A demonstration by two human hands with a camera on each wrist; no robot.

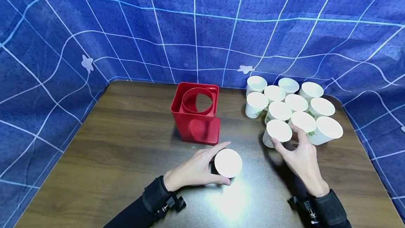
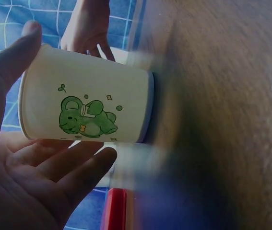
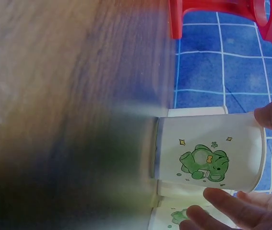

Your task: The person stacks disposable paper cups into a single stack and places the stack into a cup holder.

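My left hand (image 1: 202, 167) is around a white paper cup (image 1: 228, 163) at the front middle of the table, thumb on one side and fingers on the other. In the left wrist view this cup (image 2: 85, 96) shows a green bear print. At the right, my right hand (image 1: 302, 154) grips another paper cup (image 1: 277, 130) at the front of a group, between thumb and fingers. The right wrist view shows a similar green bear on that cup (image 3: 210, 151). Both cups stand upright, mouths up.
Several more white paper cups (image 1: 295, 102) stand close together at the back right. A red plastic holder (image 1: 193, 129) with a round ring on top stands at the back middle. The wooden table (image 1: 126, 143) meets a blue gridded cloth (image 1: 177, 27) behind it.
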